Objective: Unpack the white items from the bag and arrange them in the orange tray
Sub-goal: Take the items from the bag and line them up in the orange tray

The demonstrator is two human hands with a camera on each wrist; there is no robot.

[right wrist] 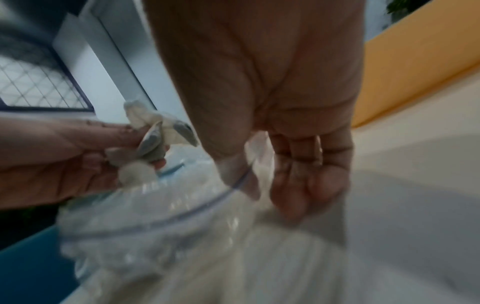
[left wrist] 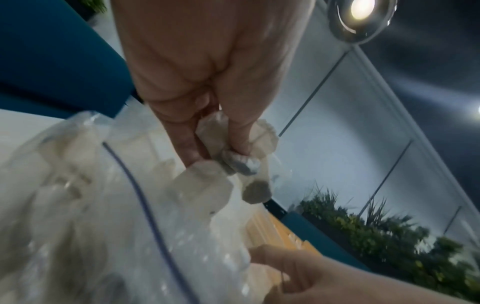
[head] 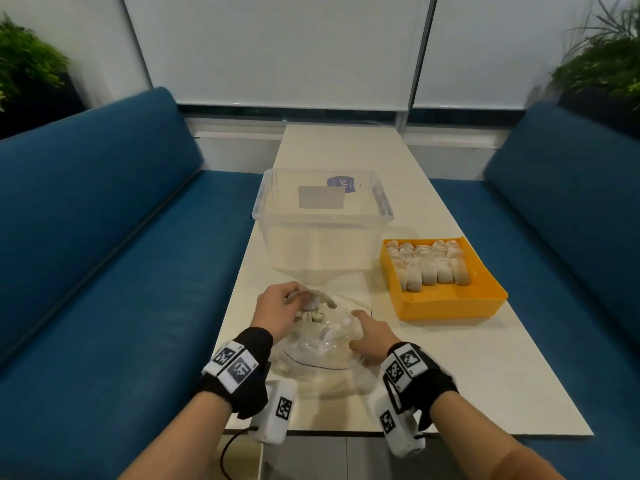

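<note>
A clear zip bag (head: 322, 351) with white items inside lies on the table near me. My left hand (head: 280, 304) grips several white items (head: 313, 301) just above the bag's mouth; the left wrist view shows these white items (left wrist: 233, 148) held between curled fingers. My right hand (head: 372, 336) pinches the bag's rim on its right side, and the right wrist view shows the thumb and fingers (right wrist: 301, 185) closed on the plastic edge of the bag (right wrist: 182, 226). The orange tray (head: 450, 301) sits to the right with rows of white items (head: 429, 265) in its far half.
A large clear plastic tub (head: 323, 220) stands behind the bag, left of the tray. The narrow white table (head: 467, 375) runs away from me between two blue sofas (head: 104, 254). Plants stand in both far corners.
</note>
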